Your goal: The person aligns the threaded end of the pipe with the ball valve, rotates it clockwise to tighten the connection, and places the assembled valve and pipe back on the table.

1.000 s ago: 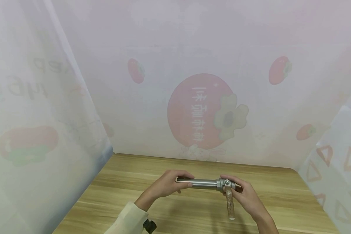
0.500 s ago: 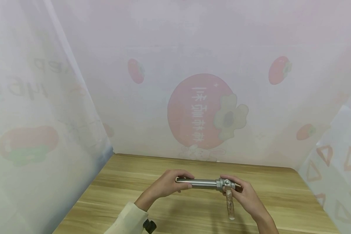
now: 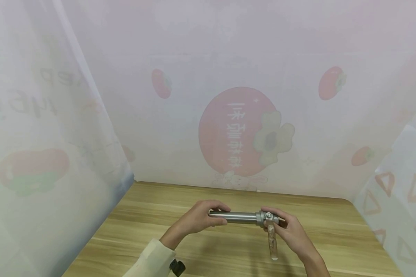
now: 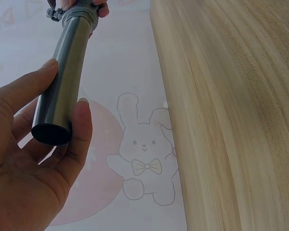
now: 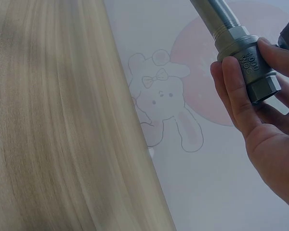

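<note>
A shiny metal pipe (image 3: 240, 217) runs level between the two hands, above the table. Its right end meets a ball valve (image 3: 262, 218), whose long worn lever handle (image 3: 272, 240) points toward the person. My left hand (image 3: 199, 218) grips the pipe's free end, thumb on the near side and fingers behind. In the left wrist view the end face of the pipe (image 4: 70, 77) shows dark. My right hand (image 3: 292, 231) holds the valve body between thumb and fingers. Raised lettering marks the valve body (image 5: 250, 62) in the right wrist view, and threads show where the pipe enters.
The wood-grain table (image 3: 152, 215) spans the space under the hands. White printed curtains (image 3: 180, 134) with persimmon and rabbit drawings hang behind it and at both sides. A small black object (image 3: 177, 267) sits at the left sleeve's cuff.
</note>
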`<state>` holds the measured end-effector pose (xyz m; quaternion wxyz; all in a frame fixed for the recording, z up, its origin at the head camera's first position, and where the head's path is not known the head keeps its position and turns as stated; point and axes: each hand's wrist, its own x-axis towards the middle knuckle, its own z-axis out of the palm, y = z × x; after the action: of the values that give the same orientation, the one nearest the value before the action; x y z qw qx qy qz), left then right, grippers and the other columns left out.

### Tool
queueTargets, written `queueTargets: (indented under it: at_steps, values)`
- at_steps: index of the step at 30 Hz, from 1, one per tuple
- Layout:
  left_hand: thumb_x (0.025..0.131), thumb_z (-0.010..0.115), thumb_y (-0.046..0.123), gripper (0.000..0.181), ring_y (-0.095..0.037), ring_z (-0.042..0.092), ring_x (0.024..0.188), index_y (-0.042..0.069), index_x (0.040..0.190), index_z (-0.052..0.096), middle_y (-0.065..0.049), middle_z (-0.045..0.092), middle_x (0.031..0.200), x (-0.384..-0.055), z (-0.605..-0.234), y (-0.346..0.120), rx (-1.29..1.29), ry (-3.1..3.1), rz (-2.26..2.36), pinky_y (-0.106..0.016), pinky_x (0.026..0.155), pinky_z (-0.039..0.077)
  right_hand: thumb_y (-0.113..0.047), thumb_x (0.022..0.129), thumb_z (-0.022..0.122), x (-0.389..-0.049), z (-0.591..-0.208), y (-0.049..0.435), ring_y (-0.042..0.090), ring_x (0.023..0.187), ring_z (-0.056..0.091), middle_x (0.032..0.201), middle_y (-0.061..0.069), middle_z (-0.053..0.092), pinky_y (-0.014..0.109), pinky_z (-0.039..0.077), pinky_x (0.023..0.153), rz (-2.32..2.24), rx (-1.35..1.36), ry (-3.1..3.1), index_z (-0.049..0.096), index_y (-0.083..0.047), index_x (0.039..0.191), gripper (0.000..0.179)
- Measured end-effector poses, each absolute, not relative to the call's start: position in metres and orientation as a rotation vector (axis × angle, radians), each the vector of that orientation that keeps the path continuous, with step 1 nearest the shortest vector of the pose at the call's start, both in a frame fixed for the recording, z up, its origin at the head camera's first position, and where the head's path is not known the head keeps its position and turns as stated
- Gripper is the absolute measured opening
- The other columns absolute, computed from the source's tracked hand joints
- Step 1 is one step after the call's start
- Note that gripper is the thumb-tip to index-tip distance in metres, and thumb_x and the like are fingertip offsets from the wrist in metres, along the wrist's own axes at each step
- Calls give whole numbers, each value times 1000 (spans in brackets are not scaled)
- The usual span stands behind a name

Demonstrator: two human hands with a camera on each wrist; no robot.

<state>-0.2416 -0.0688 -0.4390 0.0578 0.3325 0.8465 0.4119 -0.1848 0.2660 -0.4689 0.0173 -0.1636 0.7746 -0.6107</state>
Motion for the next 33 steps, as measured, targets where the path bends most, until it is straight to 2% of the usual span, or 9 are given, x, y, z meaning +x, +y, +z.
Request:
queueTargets:
  at_steps: [8, 18, 20, 22, 25, 28, 33]
  values:
    - [100, 82, 33, 38, -4, 70, 98, 16, 134, 76, 4, 79, 122, -241, -441, -68, 1017, 2600, 1206, -24, 85, 58, -16, 110, 66, -185, -469, 267, 18, 109, 77, 141, 34, 59, 30, 65, 93, -1892, -507, 2413, 54, 4, 156, 51]
    - [100, 81, 37, 33, -2, 68, 89, 21, 129, 78, 7, 80, 113, -241, -442, -68, 1010, 2625, 1189, -23, 79, 57, -16, 110, 66, -184, -469, 266, 18, 109, 77, 141, 34, 59, 30, 65, 93, -1898, -505, 2404, 53, 5, 156, 52]
    - [101, 81, 36, 32, -3, 69, 86, 21, 128, 78, 6, 80, 111, -240, -442, -67, 999, 2612, 1199, -23, 75, 59, -16, 110, 66, -184, -469, 266, 18, 109, 77, 141, 34, 58, 30, 65, 93, -1900, -505, 2400, 52, 5, 156, 53]
    - [101, 81, 34, 31, -4, 69, 82, 20, 129, 78, 4, 80, 111, -240, -442, -67, 988, 2592, 1212, -26, 70, 61, -16, 110, 66, -184, -468, 266, 18, 109, 77, 141, 34, 58, 30, 65, 93, -1900, -503, 2398, 52, 6, 156, 53]
    - [102, 80, 32, 32, -6, 69, 76, 18, 130, 77, 1, 79, 111, -240, -441, -67, 968, 2556, 1237, -35, 65, 66, -16, 110, 67, -184, -468, 267, 19, 109, 77, 141, 34, 59, 30, 65, 93, -1898, -502, 2401, 53, 5, 156, 52]
    - [103, 79, 33, 32, -6, 70, 76, 17, 131, 77, -1, 80, 113, -240, -441, -67, 957, 2536, 1258, -41, 66, 67, -16, 110, 67, -184, -468, 267, 21, 110, 77, 141, 34, 59, 30, 64, 93, -1895, -504, 2405, 54, 4, 156, 52]
    - [106, 73, 38, 33, -7, 71, 80, 18, 132, 77, -3, 80, 117, -239, -441, -68, 941, 2535, 1273, -30, 65, 65, -17, 110, 67, -184, -467, 266, 24, 110, 77, 141, 33, 59, 30, 64, 93, -1905, -493, 2402, 54, 4, 156, 52]
